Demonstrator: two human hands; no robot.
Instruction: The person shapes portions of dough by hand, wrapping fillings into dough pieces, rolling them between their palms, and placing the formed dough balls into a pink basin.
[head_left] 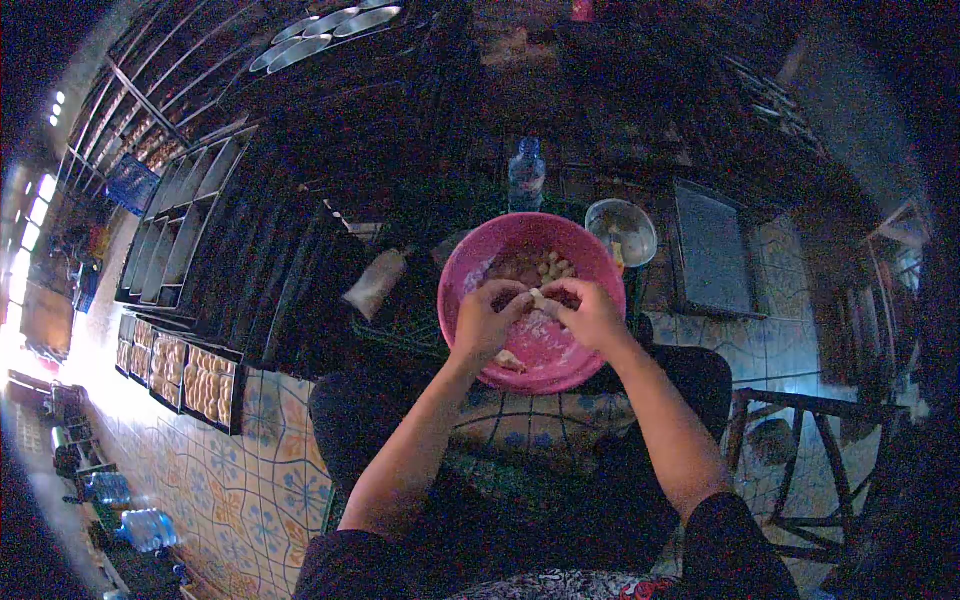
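Observation:
A pink basin [462, 262] sits in front of me, its inside dusted with white powder. Over its middle, my left hand [490, 320] and my right hand [588, 315] meet at the fingertips, pinching a small pale piece of dough [538, 298] between them. Several small round dough balls [554, 266] lie inside at the far side, beside a brownish mass that is too dim to make out. A larger pale lump [509, 361] rests near the basin's left front wall.
A clear bottle [527, 175] stands behind the basin, with a metal bowl [621, 232] at its right. Farther right lies a dark tray [715, 250]. Trays of bread [208, 385] are at the left, a plastic bag [377, 284] nearer. A metal frame [797, 402] stands right.

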